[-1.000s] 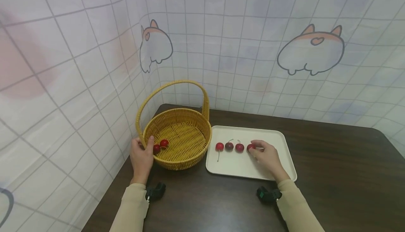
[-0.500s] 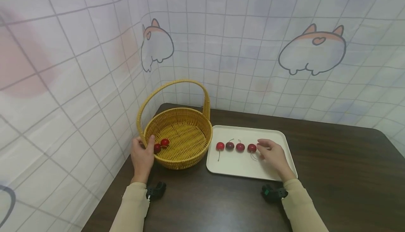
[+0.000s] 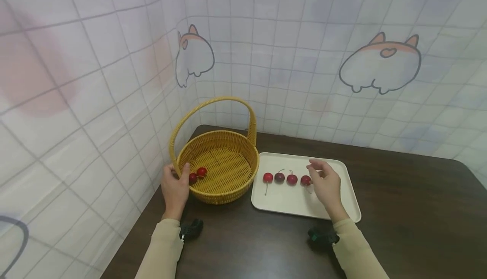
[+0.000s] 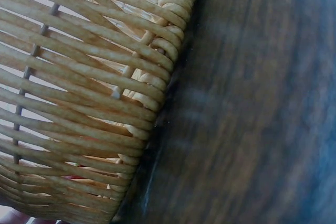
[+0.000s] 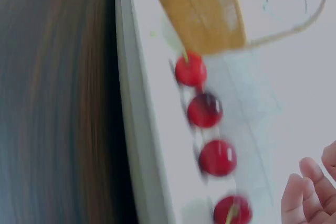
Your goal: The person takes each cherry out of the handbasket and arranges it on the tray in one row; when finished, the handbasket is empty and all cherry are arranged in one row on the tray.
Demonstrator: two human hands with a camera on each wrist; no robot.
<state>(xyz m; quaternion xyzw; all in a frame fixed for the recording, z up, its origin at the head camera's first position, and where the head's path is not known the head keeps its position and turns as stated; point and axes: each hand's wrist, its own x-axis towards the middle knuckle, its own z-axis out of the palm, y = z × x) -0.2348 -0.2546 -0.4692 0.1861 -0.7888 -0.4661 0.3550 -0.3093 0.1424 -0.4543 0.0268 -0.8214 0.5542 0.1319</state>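
My left hand (image 3: 176,191) grips the left rim of a yellow wicker basket (image 3: 224,196), thumb over the edge beside the handle's foot. Two red cherries (image 3: 201,171) lie in the basket near that thumb. A row of several cherries with stems, among them a darker one (image 3: 279,177), spans a white tray (image 3: 281,203). Just above the row's right-hand cherry (image 3: 305,180) is my right hand (image 3: 328,186), fingers loosely bent and holding nothing. The right wrist view shows its fingertips (image 5: 310,169) apart from the cherries. In the left wrist view, woven basket wall (image 4: 89,77) hides most of my hand.
Basket and tray stand side by side on a dark wooden table (image 3: 411,203). The tall arched handle (image 3: 228,98) rises over the basket. Behind and to the left hangs a white grid-patterned cloth (image 3: 281,59) with cartoon animals. Black wrist cameras (image 3: 321,236) sit at both sleeves.
My right hand let go of the row's right-hand cherry, drew back to the right, then rose and came back over it. My left hand stays on the basket rim. The view shifted slightly.
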